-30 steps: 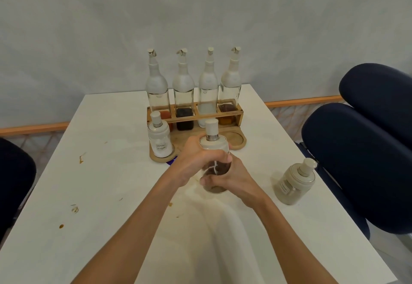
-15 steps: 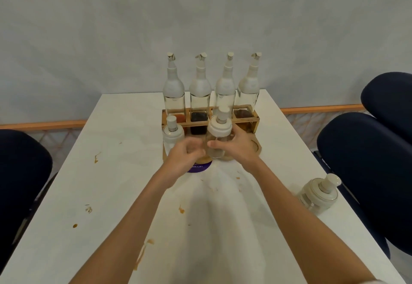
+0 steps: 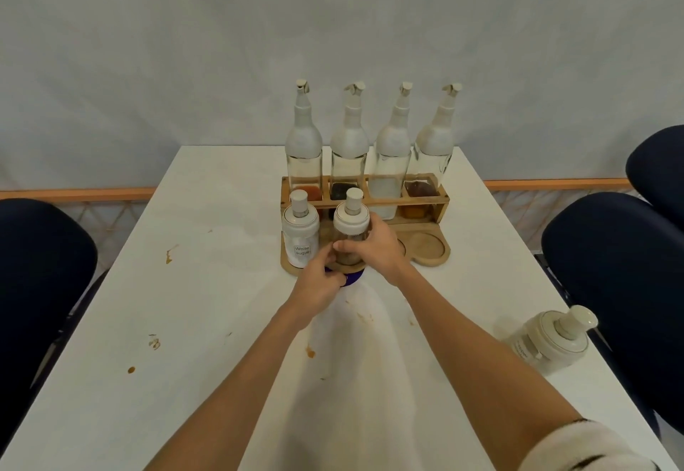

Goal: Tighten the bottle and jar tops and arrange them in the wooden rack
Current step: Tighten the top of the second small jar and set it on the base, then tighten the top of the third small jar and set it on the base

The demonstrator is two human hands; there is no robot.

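A: Where is the jar (image 3: 351, 234) sitting?

B: Just above mid-frame, upright on the second round seat from the left in the front row of the rack (image 3: 425, 248). It has a white cap with a knob on top and something dark in its glass lower half.

A: And the hands?

B: The right hand (image 3: 377, 248) is wrapped around the jar's right side, fingers curled on the glass below the cap. The left hand (image 3: 318, 282) is below and left of it, fingers bent, their tips touching the jar near its base. Whether the left really grips or only steadies, I cannot tell.

A: What else is in the rack?

B: A sugar jar (image 3: 300, 230), labelled "White sugar", stands on the leftmost front seat, just beside the held one. Behind, four tall bottles (image 3: 370, 145) with white spouts fill the back row. The two front seats on the right are bare wood.

A: Anything outside it?

B: A third jar (image 3: 551, 337) stands at lower right, near the table (image 3: 185, 285) edge, well apart from the rack. A blue disc (image 3: 351, 278) peeks out under the rack's front edge, by the left hand. Brown stains dot the white top. Dark chairs (image 3: 610, 267) flank both sides of the frame.
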